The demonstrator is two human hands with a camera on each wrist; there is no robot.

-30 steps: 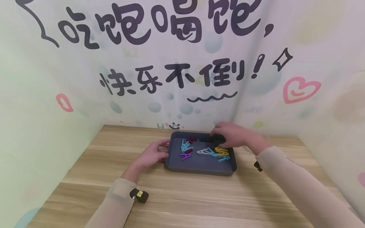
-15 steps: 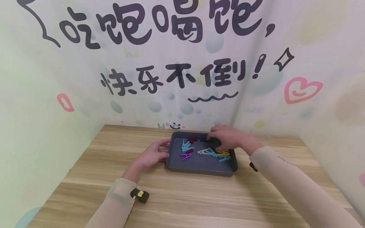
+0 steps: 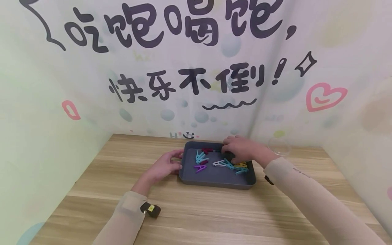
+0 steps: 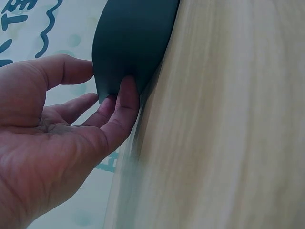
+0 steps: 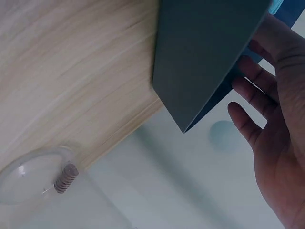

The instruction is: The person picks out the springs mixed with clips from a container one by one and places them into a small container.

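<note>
A shallow dark grey tray point(image 3: 214, 185) sits at the back of the table with several clothespins in it. Light blue clothespins point(image 3: 200, 157), a purple clothespin point(image 3: 200, 168) and dark red pieces point(image 3: 207, 150) lie at its left. A white clothespin point(image 3: 218, 163) is mid-tray, with yellow clothespins point(image 3: 243, 165) at the right. My left hand point(image 3: 165, 165) touches the tray's left end, thumb on the outer wall point(image 4: 136, 38). My right hand point(image 3: 243, 148) reaches over the back right into the tray, above a dark patch; its thumb and index tips are hidden.
A clear round rim point(image 5: 40, 151) with a brown ribbed piece point(image 5: 66, 178) shows right of the tray. The wooden table point(image 3: 196, 214) ends at a printed cloth wall point(image 3: 147, 115) just behind the tray.
My right hand has shifted slightly left and lower into the tray, covering more of the yellow clothespins. The clear rim behind the right wrist has come into view. My left hand stays put.
</note>
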